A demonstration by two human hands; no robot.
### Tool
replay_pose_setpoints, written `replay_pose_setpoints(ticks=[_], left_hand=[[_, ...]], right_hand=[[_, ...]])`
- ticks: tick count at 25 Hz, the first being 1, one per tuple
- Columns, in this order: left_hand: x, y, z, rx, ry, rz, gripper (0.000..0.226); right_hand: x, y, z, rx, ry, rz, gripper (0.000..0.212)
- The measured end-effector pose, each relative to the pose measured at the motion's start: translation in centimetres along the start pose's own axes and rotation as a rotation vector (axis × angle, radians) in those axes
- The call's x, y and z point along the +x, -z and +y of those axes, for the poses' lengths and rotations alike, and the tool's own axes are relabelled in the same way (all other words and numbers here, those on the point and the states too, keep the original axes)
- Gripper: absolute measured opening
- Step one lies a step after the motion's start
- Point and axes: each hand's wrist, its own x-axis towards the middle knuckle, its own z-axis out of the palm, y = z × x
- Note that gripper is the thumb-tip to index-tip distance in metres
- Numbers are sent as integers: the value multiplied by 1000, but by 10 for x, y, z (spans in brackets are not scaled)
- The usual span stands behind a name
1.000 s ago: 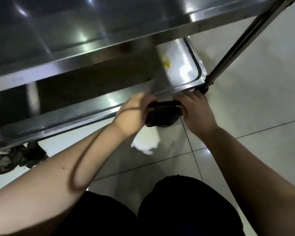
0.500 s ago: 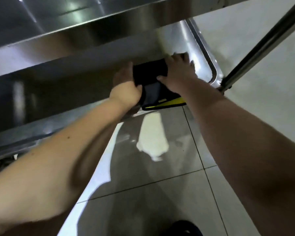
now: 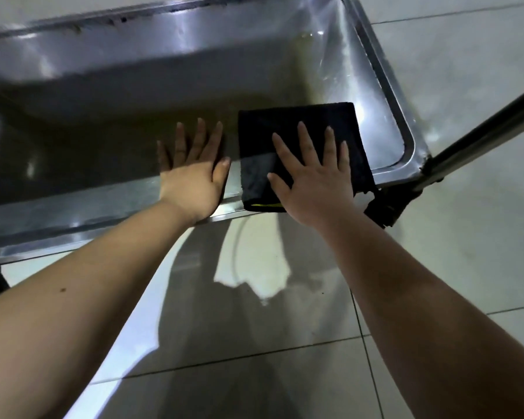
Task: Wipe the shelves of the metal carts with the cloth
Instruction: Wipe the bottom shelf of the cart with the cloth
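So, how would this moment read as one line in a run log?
step: wiping shelf | right hand: flat on black cloth | left hand: flat on bare shelf beside cloth | cloth position: near shelf's right corner

Dim, glare on steel shelf (image 3: 360,65), blurred, curved edges.

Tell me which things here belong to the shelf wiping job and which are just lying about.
In the job: black cloth, under the flat right hand; cart shelf; left hand, flat on the shelf.
Just there: tiled floor; cart post; black corner fitting.
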Motion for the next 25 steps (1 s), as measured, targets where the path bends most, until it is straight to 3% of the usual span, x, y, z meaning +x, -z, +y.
replay_pose_setpoints(ticks=[8,12,17,25], left_hand=[[-5,2,2,21,-8,-23,52],[13,3,-4,-24,-13,150,52],[35,-5,-10,66,137,99,56],[35,-9,-11,25,120,126,55]], right_hand=[[-13,6,-7,42,-30,-70,65],[10,17,3,47,27,-4,65],[23,1,-7,-60,30,-25,65],[174,25,-11,-55,118,7,63]])
